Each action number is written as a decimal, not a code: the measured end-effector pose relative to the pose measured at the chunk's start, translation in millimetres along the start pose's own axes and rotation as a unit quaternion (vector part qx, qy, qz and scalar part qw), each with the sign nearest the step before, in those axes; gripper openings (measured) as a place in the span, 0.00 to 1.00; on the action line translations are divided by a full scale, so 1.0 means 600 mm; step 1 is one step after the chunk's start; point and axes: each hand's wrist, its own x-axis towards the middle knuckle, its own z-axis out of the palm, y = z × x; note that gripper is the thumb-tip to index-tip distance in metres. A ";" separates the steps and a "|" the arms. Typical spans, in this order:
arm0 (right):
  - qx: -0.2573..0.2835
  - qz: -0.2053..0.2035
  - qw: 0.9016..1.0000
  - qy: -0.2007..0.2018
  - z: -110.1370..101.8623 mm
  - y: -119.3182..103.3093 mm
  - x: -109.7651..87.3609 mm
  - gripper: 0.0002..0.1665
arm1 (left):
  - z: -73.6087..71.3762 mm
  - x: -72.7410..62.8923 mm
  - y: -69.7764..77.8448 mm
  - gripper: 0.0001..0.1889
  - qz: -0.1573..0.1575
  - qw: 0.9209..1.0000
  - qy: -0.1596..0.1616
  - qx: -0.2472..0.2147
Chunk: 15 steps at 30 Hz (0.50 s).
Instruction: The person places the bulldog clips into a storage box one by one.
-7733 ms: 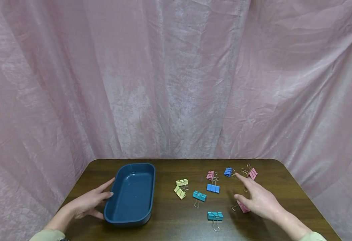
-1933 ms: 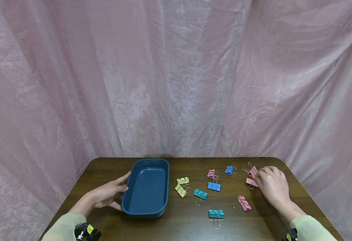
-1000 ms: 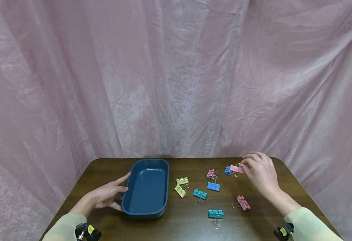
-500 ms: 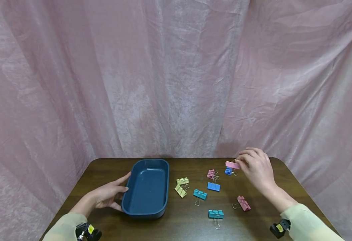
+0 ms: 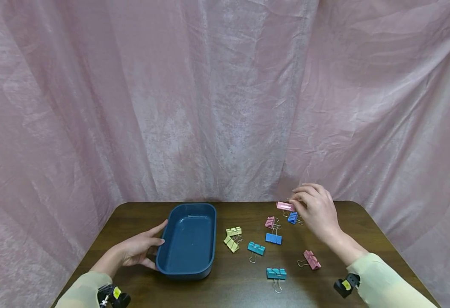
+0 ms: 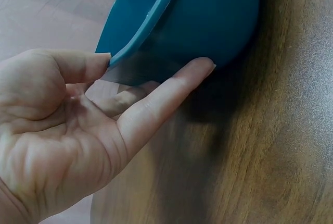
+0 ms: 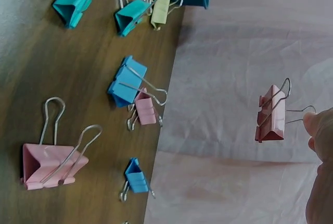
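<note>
Near teal binder clip: it (image 5: pixel 276 271) lies on the wooden table (image 5: pixel 236 282), its wire handle toward the person.
Loose pink binder clip: just right of that (image 5: pixel 312 260), also lying down.
Left hand: thumb and straight, spread fingers (image 5: pixel 132 250) rest against the tray's near-left side, thumb tip at the rim; they look to be steadying it.
Dark blue tray: flat on the table (image 5: pixel 188 252), nothing inside.
Middle clips: a second teal binder clip (image 5: pixel 256 247), two pale yellow binder clips (image 5: pixel 231 244) lying together, and a larger blue binder clip (image 5: pixel 273 238).
Back clips: a small pink binder clip (image 5: pixel 270 222) and a smaller blue binder clip (image 5: pixel 292 217).
Right hand: thumb and forefinger (image 5: pixel 313 209) pinch a wire handle; whether the palm hides anything more cannot be told.
Held pink binder clip: in the air (image 5: pixel 285 206), clear of the clips below.
Step in hand: apparently moving this clip aloft.
Next move: probably calls for a steady pinch and enough height to pass the small pink clip.
Pink curtain: hangs behind everything (image 5: pixel 225 107).
</note>
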 end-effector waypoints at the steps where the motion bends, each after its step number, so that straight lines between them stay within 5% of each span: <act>1: 0.002 -0.001 1.000 -0.001 0.001 -0.001 0.002 0.06 | 0.000 0.000 0.000 0.39 0.000 1.000 0.001 0.001; 15: 0.018 -0.006 1.000 -0.014 0.026 -0.028 0.027 0.07 | 0.003 -0.002 0.002 0.39 0.001 1.000 0.004 0.006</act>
